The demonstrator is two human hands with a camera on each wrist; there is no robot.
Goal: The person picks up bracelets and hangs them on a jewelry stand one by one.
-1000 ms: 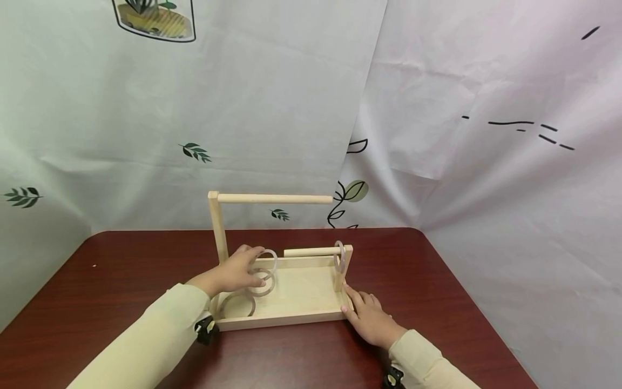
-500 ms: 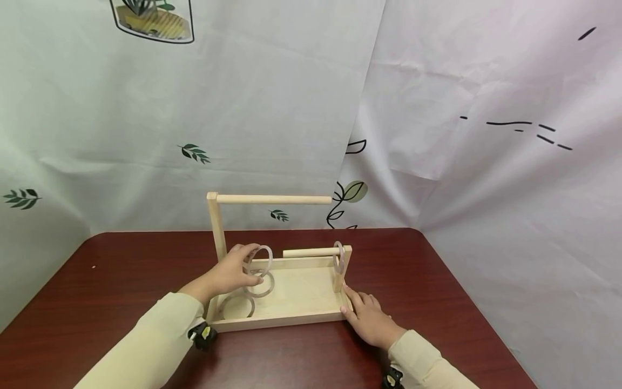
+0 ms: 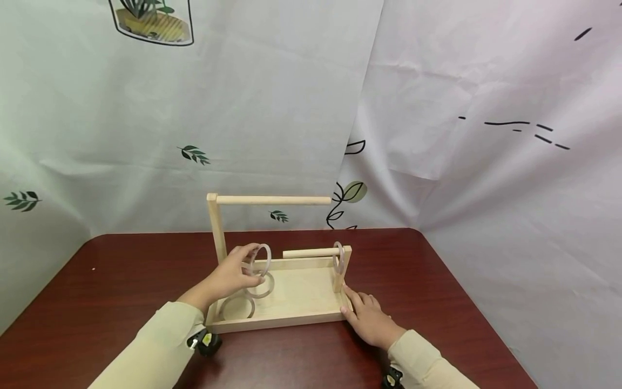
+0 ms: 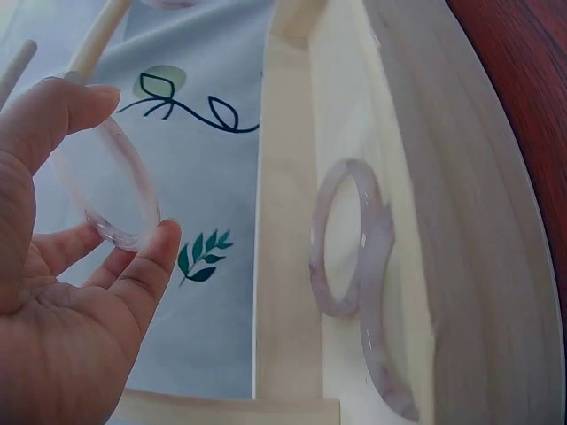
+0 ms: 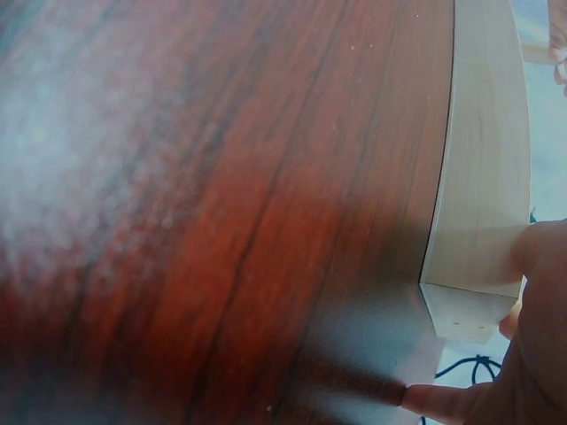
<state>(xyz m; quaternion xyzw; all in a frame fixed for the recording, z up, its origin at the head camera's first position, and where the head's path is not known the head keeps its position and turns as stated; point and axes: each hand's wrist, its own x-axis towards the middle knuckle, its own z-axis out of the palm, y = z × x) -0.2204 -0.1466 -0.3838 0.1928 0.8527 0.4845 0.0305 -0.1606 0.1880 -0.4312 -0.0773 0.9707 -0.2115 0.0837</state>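
My left hand pinches a pale translucent bangle between thumb and fingertips, upright over the left part of a wooden tray stand. In the left wrist view the held bangle is apart from the tray. Two more bangles lie at the tray's left end: one farther back and another near the front wall. One bangle hangs on the short lower rod at the right. My right hand rests against the tray's right front corner, its thumb touching the wooden wall.
A longer upper rod extends rightward from the tall left post, its right end free. The stand sits on a dark red-brown table. A printed white cloth hangs behind and at the sides.
My left hand has lifted the bangle slightly and drawn it a little to the left, and the bangle has turned somewhat. The right hand keeps its place at the tray's corner.
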